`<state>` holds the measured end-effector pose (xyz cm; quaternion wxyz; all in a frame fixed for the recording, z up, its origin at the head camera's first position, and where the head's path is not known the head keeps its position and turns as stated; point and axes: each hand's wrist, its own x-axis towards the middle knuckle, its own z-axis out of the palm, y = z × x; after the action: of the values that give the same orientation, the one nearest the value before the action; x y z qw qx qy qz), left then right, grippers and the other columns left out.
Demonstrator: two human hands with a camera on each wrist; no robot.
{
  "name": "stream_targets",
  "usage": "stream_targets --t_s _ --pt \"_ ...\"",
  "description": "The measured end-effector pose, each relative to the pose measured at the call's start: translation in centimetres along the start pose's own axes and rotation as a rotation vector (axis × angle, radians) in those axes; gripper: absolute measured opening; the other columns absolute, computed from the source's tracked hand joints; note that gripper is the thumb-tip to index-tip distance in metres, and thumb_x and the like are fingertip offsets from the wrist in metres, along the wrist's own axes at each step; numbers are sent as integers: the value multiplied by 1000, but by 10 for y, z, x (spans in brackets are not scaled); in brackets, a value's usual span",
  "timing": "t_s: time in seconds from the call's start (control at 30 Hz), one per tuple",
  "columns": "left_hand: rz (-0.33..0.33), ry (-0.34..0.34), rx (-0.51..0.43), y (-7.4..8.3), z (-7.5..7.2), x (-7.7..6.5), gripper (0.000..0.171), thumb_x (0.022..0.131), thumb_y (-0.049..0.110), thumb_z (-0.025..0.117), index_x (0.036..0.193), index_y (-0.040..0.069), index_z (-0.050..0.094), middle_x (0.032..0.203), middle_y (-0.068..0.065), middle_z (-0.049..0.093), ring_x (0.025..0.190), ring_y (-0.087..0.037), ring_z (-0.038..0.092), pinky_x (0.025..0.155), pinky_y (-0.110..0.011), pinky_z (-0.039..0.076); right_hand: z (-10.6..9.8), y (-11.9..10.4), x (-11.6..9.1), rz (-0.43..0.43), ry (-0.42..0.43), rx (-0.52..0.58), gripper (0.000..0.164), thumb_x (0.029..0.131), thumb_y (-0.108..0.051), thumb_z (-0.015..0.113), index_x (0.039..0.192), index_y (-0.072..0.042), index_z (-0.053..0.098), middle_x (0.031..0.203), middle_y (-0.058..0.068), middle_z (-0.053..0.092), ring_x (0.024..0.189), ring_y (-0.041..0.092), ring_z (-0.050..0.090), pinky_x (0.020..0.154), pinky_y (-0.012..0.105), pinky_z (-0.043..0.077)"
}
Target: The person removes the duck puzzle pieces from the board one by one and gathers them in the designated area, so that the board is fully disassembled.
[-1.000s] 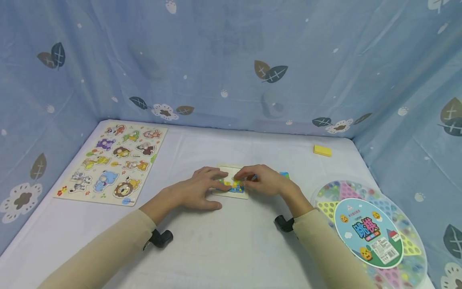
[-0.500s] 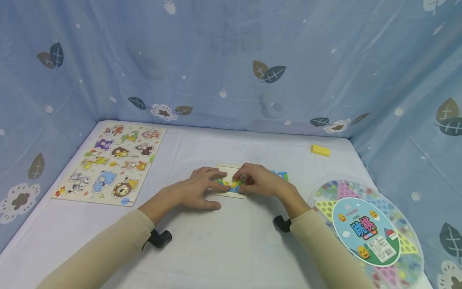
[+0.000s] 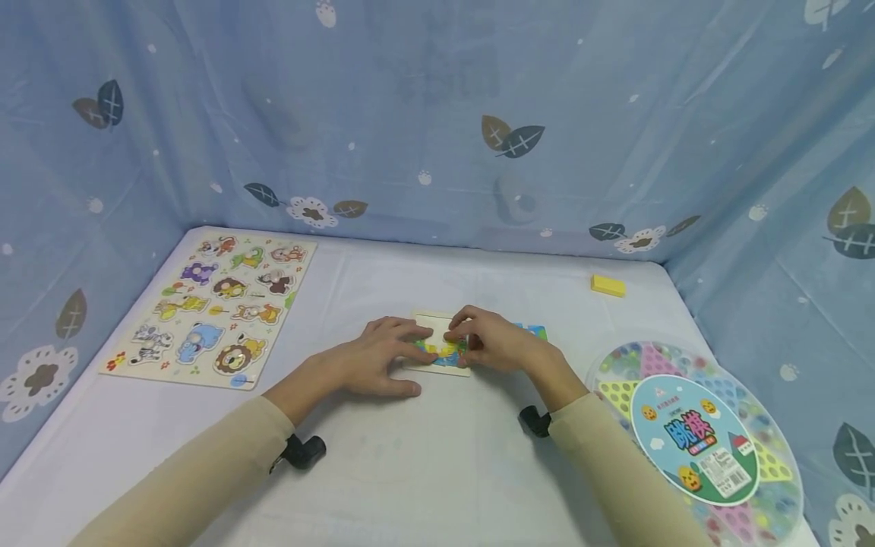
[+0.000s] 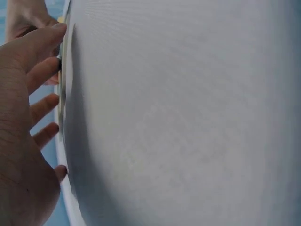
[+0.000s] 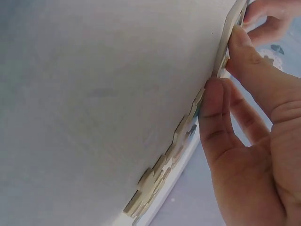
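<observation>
A small wooden jigsaw board (image 3: 434,323) lies mid-table, blue, green and yellow pieces filling its near part, with bare wood behind. My left hand (image 3: 383,355) rests at the board's left side, fingers extended onto it; in the left wrist view its fingertips (image 4: 52,100) line the board's edge. My right hand (image 3: 497,339) is at the right side, thumb and fingers bent around a small puzzle piece (image 5: 225,62) at the board's edge. Much of that piece is hidden by the fingers. Loose puzzle pieces (image 5: 153,181) lie just right of the board, partly behind the right hand.
An animal peg puzzle (image 3: 212,311) lies at the left. Toward the right front sits a round Chinese checkers set (image 3: 697,441), beside the right forearm. A yellow block (image 3: 608,286) is at the back right. Blue patterned cloth (image 3: 410,114) encloses the table's back and sides.
My right fingers have shifted slightly and bent more over the board's right side. The left hand stays in place. More of the loose pieces shows behind the right hand.
</observation>
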<state>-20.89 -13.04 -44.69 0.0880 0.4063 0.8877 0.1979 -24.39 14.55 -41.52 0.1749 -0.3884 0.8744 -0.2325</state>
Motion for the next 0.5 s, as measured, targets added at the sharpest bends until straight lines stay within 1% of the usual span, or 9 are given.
stream_targets --t_s 0.17,0.27,0.4,0.5 --pt "-14 -34 72 9 -4 2 45 97 50 66 139 31 66 161 3 43 151 -31 32 115 -68 23 -1 -1 1 30 7 10 48 90 -15 82 134 -4 67 136 7 54 90 9 63 84 26 53" --pt "-16 -41 104 12 -4 4 44 99 48 64 140 31 65 161 3 44 149 -31 35 114 -67 27 -1 0 -1 41 13 18 49 89 -15 82 134 -4 67 135 7 54 91 10 63 85 26 54" --pt "-16 -24 105 11 -2 6 43 100 47 64 140 31 65 158 1 47 146 -30 38 114 -65 28 -1 0 -2 49 24 32 49 88 -15 83 134 -4 68 134 8 54 90 10 64 84 27 54" --pt "-24 -9 87 11 0 5 41 99 46 65 136 29 68 149 0 53 138 -28 44 113 -64 30 0 1 -1 60 30 41 50 88 -17 83 134 -4 67 131 7 55 91 11 64 83 26 55"
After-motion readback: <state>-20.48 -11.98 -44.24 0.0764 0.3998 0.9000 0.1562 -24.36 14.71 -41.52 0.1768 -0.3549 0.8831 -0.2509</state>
